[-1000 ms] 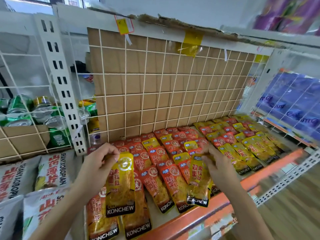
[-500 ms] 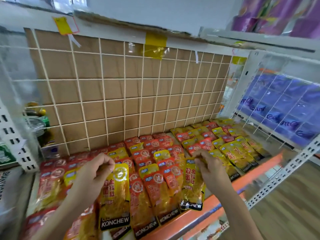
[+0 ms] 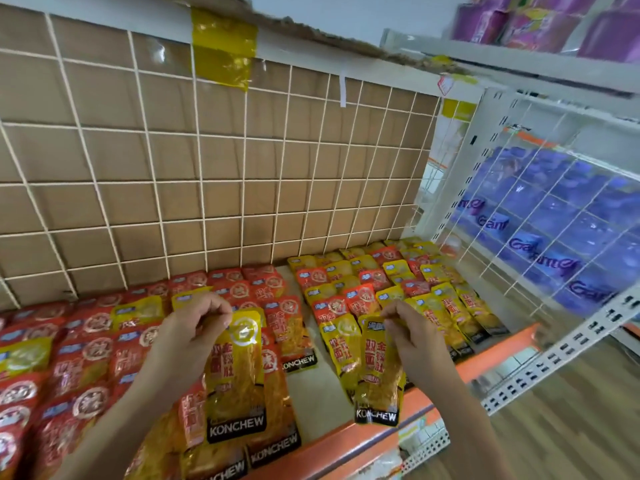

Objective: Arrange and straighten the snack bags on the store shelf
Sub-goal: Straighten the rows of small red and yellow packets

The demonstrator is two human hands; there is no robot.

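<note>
Pinching the top seal of a yellow snack bag [image 3: 239, 375] with the left hand [image 3: 194, 327], thumb and fingertips clamped together on the seal, and letting it hang upright above the red bags [image 3: 86, 344] at the front left of the shelf [image 3: 485, 363]. Pinching a second yellow bag [image 3: 381, 372] the same way with the right hand [image 3: 412, 337], fingers closed on its top corner, its black lower band hanging just past the orange front lip. Showing a bare strip of shelf floor between the two held bags, rows of mixed yellow and red bags [image 3: 443, 306] lying flat to the right, a wire grid [image 3: 200, 183] over brown cardboard [image 3: 166, 157] behind, and purple packs [image 3: 554, 220] further right. Keeping both grips as half a second ago, with both bags in nearly the same places; looking further right than then, with the cans at the far left gone from view
</note>
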